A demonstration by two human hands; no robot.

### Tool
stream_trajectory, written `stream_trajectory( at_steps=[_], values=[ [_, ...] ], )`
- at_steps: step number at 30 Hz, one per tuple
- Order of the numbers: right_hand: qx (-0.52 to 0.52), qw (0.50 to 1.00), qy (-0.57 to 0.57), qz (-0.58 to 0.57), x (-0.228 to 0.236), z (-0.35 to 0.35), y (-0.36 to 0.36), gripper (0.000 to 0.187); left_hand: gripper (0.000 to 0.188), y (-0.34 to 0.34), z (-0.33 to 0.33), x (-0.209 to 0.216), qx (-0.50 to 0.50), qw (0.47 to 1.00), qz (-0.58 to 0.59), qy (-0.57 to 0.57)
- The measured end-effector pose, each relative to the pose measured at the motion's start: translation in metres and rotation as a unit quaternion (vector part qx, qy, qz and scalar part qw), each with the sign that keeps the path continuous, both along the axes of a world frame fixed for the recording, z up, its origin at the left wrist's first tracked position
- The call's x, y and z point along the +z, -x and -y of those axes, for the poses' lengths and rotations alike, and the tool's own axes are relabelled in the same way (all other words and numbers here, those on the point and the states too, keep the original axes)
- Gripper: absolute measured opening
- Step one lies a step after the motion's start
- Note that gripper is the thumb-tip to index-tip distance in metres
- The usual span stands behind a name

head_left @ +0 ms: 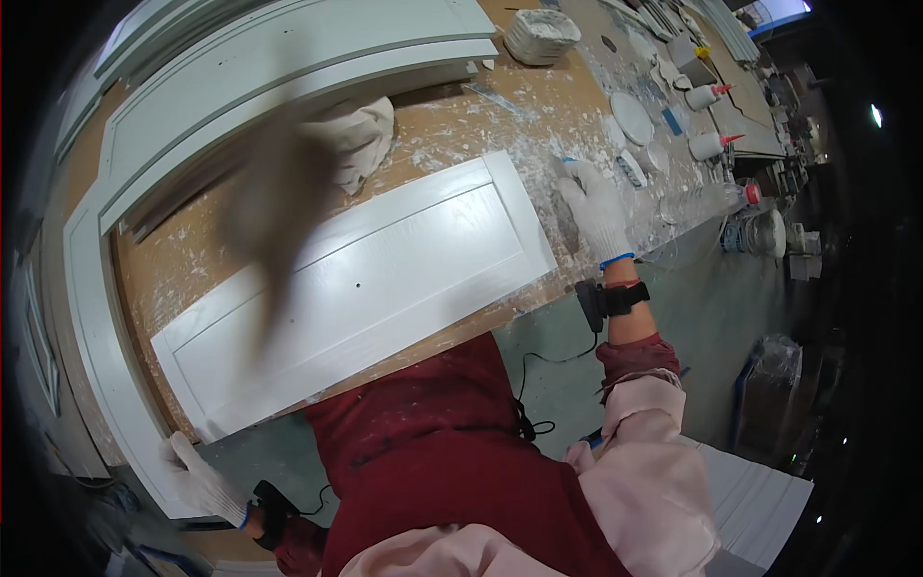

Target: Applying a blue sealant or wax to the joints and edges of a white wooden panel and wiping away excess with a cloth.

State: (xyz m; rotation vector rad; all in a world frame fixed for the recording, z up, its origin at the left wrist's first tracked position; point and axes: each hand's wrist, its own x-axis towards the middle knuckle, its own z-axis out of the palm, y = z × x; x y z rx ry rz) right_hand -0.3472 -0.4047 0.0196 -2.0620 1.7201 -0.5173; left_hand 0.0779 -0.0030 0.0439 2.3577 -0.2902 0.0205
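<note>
Now, white panel [365,288], between gloved hands

surface [452,120]: a brown board top, spattered all over with white filler, is carrying everything here.
panel [365,288]: a white framed door panel is lying flat and slantwise near the front edge, its lower left corner overhanging the edge.
large frame [240,77]: a pale grey-white panelled piece is lying along the far left side.
cloth [361,144]: a crumpled white rag is lying between the large frame and the panel.
tub [541,34]: a white container is sitting at the far edge.
bottles [713,94]: two white squeeze bottles with red tips are lying on their sides at the right end.
round lid [632,117]: a white disc is lying flat near the bottles.
</note>
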Motion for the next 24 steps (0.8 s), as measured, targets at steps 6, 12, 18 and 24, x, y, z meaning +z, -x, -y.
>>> stream_trajectory(
  at_steps=[6, 12, 18, 24],
  values=[
    [0.081, 0.991, 0.097, 0.035, 0.002, 0.022, -0.02, 0.038, 0.034, 0.085, 0.103, 0.007, -0.396, 0.917, -0.014, 0.035],
    [0.033, 0.984, 0.156, -0.082, 0.006, 0.035, 0.021, 0.046, 0.071, 0.157, 0.169, -0.019, -0.662, 0.734, 0.106, -0.109],
    [0.073, 0.97, 0.175, -0.151, -0.023, 0.018, 0.045, 0.058, 0.079, 0.172, 0.185, -0.026, -0.65, 0.74, 0.095, -0.146],
    [0.005, 0.987, 0.085, -0.134, -0.031, 0.024, 0.033, 0.059, 0.076, 0.171, 0.177, -0.026, -0.663, 0.729, 0.082, -0.152]
  ],
)
